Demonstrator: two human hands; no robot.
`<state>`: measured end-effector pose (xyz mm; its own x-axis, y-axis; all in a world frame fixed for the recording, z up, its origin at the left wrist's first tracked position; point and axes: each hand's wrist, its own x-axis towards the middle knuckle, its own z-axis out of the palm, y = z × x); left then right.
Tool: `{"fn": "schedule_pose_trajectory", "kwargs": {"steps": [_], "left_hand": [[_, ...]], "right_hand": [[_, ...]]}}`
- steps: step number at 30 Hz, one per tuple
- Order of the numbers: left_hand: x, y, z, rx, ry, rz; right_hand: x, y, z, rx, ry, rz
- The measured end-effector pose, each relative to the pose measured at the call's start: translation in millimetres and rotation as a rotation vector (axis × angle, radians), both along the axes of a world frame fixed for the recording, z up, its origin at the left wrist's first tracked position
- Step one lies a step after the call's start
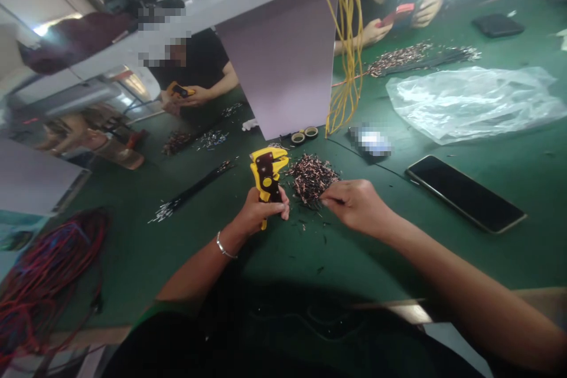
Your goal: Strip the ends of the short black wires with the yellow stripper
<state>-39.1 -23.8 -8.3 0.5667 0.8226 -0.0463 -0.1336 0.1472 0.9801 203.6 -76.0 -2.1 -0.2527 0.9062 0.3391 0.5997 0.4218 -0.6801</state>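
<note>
My left hand (266, 208) is wrapped round the handle of a yellow and black wire stripper (267, 174), whose jaws point up and away from me. Just right of the tool, a heap of short dark wire pieces with coppery ends (310, 178) lies on the green table (354, 271). My right hand (349, 201) is at the heap's lower right edge, thumb and fingers pinched together; what they hold, if anything, is too small to make out.
A black wire bundle (195, 190) lies left, red and blue cables (48, 277) farther left. Tape rolls (304, 135) and hanging yellow wires (348, 41) are ahead. A phone (465, 193) and plastic bag (478, 100) lie right. Two people work across the table.
</note>
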Motion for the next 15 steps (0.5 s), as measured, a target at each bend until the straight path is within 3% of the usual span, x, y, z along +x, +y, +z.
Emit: {"fn": "schedule_pose_trajectory", "kwargs": {"steps": [4, 15], "left_hand": [[-0.1, 1.7, 3.8, 0.004, -0.053, -0.049], [-0.6, -2.2, 0.9, -0.058, -0.123, -0.260]], "right_hand": [[8.3, 1.6, 13.7, -0.033, 0.194, -0.170], [-14.4, -14.3, 27.9, -0.122, 0.268, -0.213]]}}
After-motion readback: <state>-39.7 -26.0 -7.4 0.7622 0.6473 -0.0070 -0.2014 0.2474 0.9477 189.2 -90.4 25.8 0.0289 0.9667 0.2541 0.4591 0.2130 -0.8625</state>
